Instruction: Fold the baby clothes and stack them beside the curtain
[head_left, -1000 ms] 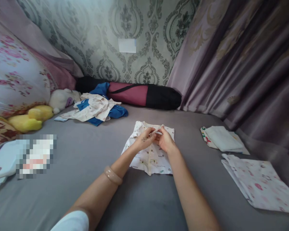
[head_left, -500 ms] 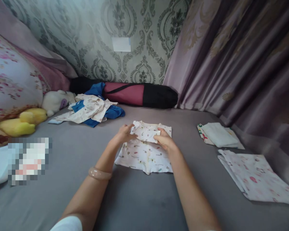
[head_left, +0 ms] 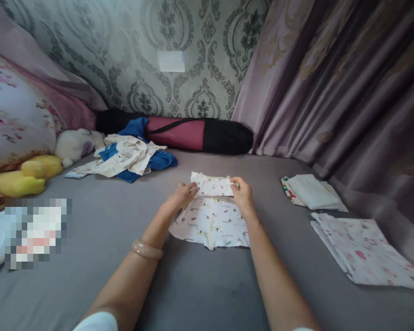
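A small white garment [head_left: 214, 220] with tiny coloured prints lies on the grey bed sheet, a seam running down its middle. Its far part is folded over into a band [head_left: 213, 186]. My left hand [head_left: 183, 195], with a bangle on the wrist, has its fingers closed at the left end of that band. At the opposite end, my right hand [head_left: 242, 193] pinches the fabric's corner between thumb and fingers. The lower part of the garment rests flat, its right edge partly hidden behind my right forearm.
Blue and cream clothes [head_left: 131, 154] lie heaped at the back left, before a long red-and-black bag [head_left: 175, 133]. Folded cloths [head_left: 312, 192] and a folded printed cloth [head_left: 369, 253] sit at right. Yellow and white plush toys [head_left: 41, 168] and a floral pillow [head_left: 14, 110] are at left.
The folded band has been opened out flatter and wider. My right hand has shifted slightly right and away from me, to the band's end; my left hand has moved slightly right.
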`<state>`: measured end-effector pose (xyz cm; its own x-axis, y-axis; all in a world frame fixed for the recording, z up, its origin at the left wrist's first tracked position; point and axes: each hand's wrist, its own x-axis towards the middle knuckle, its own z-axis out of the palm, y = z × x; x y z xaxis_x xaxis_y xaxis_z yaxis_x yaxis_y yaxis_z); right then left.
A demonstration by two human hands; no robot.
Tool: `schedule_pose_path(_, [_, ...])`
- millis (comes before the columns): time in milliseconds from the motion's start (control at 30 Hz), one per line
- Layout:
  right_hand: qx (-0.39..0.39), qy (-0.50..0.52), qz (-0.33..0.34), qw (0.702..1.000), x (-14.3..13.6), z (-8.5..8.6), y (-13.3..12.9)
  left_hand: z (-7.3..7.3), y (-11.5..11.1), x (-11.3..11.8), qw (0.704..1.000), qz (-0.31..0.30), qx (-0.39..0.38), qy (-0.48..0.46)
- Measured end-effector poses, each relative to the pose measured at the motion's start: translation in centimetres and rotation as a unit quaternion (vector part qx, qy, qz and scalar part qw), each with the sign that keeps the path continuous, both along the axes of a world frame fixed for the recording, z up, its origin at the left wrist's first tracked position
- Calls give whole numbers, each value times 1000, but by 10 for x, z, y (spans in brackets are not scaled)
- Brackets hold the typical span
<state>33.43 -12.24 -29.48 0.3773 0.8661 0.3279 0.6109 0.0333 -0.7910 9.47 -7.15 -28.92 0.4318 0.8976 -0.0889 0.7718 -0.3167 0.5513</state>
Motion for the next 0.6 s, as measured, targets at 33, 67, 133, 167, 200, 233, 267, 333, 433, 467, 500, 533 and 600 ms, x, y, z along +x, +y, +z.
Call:
schedule_pose_path(33, [5, -6, 5, 1000, 1, -1, 0, 0, 1, 1, 1000, 3, 1, 2])
schedule_pose_path(67, [7, -12, 8, 1000, 2, -3, 0, -1, 1, 2, 1000, 7, 2, 6])
schedule_pose_path(133, [-3, -27, 20, 999, 4, -7, 1, 0, 2, 2, 1000, 16, 7, 15])
schedule_pose_path(167, [-13, -36, 29, 999, 6, -9, 2, 0, 2, 2, 1000, 20, 8, 19])
schedule_pose_path(200, [-23, -45, 39, 998, 7, -11, 2, 1, 2, 1, 1000, 21, 8, 22])
schedule_pose_path(233, [-30, -55, 50, 997, 9, -12, 2, 2, 1, 1, 1000, 20, 6, 22])
schedule_pose_path(267, [-34, -65, 58, 996, 10, -14, 3, 3, 1, 1, 1000, 17, 1, 22])
schedule_pose_path(333, [-41, -93, 63, 993, 13, -15, 4, 5, 0, 0, 1000, 13, -11, 18])
schedule_pose_path(433, [-52, -128, 62, 988, 14, -16, 5, 8, -2, -1, 1000, 12, -20, 13])
schedule_pose_path(467, [-54, -136, 61, 987, 14, -15, 5, 10, -3, -1, 1000, 12, -20, 14])
schedule_pose_path(500, [-55, -143, 60, 986, 14, -14, 5, 12, -3, -2, 1000, 9, -18, 18])
schedule_pose_path(533, [-55, -149, 57, 986, 13, -13, 4, 15, -4, -2, 1000, 8, -17, 25])
schedule_pose_path(600, [-59, -166, 51, 983, 12, -11, 2, 24, -5, -4, 998, 13, -30, 47])
